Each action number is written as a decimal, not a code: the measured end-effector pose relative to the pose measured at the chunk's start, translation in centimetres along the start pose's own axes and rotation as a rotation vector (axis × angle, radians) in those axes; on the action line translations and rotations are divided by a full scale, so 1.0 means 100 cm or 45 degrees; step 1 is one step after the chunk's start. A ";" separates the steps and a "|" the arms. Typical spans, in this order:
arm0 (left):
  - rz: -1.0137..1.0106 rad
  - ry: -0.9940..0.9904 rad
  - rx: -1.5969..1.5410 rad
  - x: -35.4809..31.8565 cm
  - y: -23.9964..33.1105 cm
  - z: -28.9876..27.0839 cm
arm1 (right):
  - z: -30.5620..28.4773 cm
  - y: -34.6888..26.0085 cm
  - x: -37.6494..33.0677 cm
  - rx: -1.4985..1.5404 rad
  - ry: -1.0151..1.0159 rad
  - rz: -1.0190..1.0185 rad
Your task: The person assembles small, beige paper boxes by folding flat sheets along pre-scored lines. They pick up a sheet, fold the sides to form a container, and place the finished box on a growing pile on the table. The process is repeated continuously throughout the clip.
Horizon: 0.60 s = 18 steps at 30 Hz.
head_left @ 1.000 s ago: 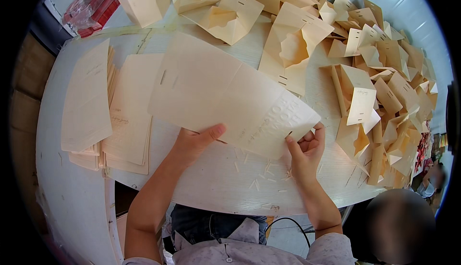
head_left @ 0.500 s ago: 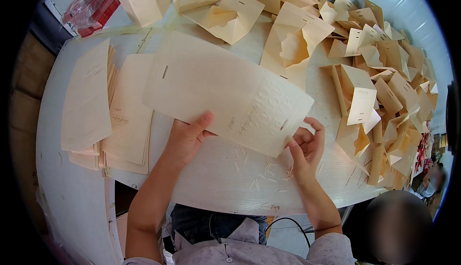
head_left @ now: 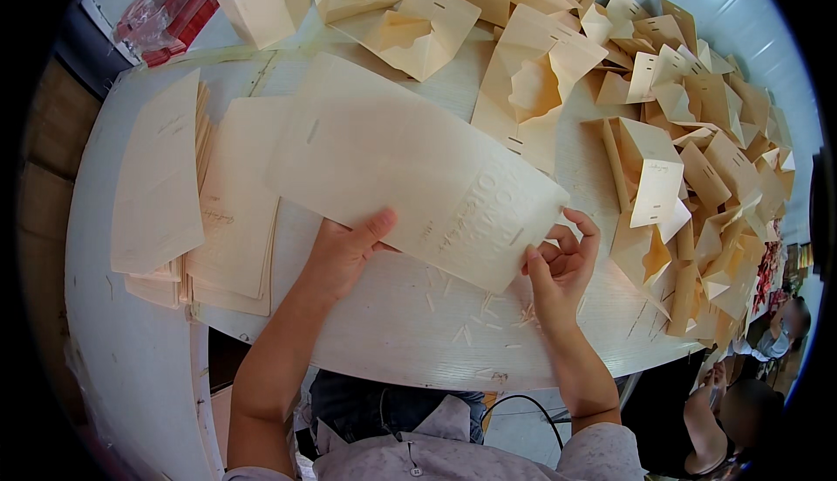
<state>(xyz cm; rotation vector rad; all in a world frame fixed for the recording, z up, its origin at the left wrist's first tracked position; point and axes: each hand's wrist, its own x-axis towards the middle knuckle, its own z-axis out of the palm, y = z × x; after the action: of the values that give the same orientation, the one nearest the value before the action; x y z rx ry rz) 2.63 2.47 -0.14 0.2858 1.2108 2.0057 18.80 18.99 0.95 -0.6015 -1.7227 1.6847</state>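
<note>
Holding a large flat cream card sheet [head_left: 410, 184] just above the white table [head_left: 410, 341], both hands grip its near edge. The left hand [head_left: 344, 250] has slid inward along that edge since a second ago, its thumb now lying on top of the sheet and its fingers hidden beneath. The right hand [head_left: 558, 263] has shifted from the near edge to the lower right corner, pinching it between thumb and curled fingers. The sheet itself has swung slightly, its far end now reaching toward the upper left. Judged from this, the sheet is being squared up in the hands, with no fold yet started.

The sheet is pale, smooth and unfolded, with small slots cut near its ends and faint raised lettering near the right-hand corner. It overlaps a stack of flat sheets [head_left: 231, 211] lying to the left; a second stack [head_left: 157, 184] lies further left, on that one's left edge. A heap of folded card pieces [head_left: 689, 167] covers the right and far side of the table. Small paper offcuts [head_left: 462, 328] lie scattered on the table just below the hands.
</note>
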 end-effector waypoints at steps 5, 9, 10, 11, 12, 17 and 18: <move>-0.007 -0.016 0.024 0.000 -0.002 0.000 | 0.002 -0.001 0.001 -0.024 0.034 -0.001; -0.020 -0.030 0.045 0.001 -0.001 -0.001 | 0.002 0.003 0.001 -0.004 0.059 -0.038; -0.013 -0.027 0.053 0.001 -0.002 -0.002 | 0.001 0.004 0.000 -0.004 0.055 -0.060; -0.007 -0.023 0.061 0.000 -0.002 -0.002 | 0.002 0.004 0.000 -0.002 0.059 -0.060; -0.005 -0.018 0.068 0.001 -0.003 -0.003 | 0.002 0.004 0.001 0.001 0.064 -0.056; 0.004 0.021 0.012 0.001 0.000 0.001 | 0.002 0.000 0.002 0.066 0.034 0.001; 0.004 0.023 -0.014 0.001 0.000 0.001 | -0.002 0.002 0.001 0.089 -0.004 0.004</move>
<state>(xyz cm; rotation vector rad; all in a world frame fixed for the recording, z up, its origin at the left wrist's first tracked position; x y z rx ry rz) 2.58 2.64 -0.06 0.2650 1.2108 2.0208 18.88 19.18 0.77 -0.5697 -1.6583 1.7418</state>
